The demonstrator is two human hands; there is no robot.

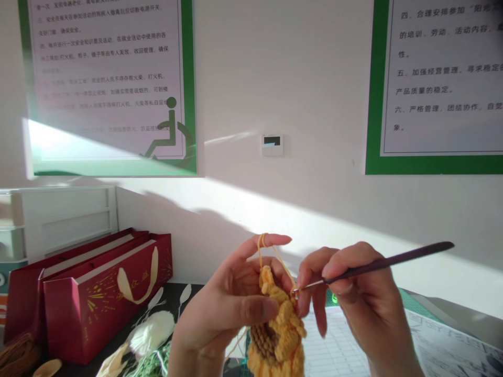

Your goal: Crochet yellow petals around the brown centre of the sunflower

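Observation:
My left hand (231, 298) grips a yellow crochet piece (288, 330) with a brown centre, thumb pressed on its front. Yellow yarn (260, 251) loops round the raised left index finger and runs down to the piece. In my right hand (357, 293) is a crochet hook (387, 262) with a dark handle, held like a pen. Its thin metal tip meets the yarn at the piece's upper right edge. The lower end of the piece is cut off by the frame.
Two dark red paper gift bags (108, 298) stand at left beside white plastic drawers (74, 214). A white yarn ball (152, 332) and green strands (153, 364) lie before them. Printed papers (338, 343) rest on a green cutting mat (420, 303) at right. Behind is a wall with posters.

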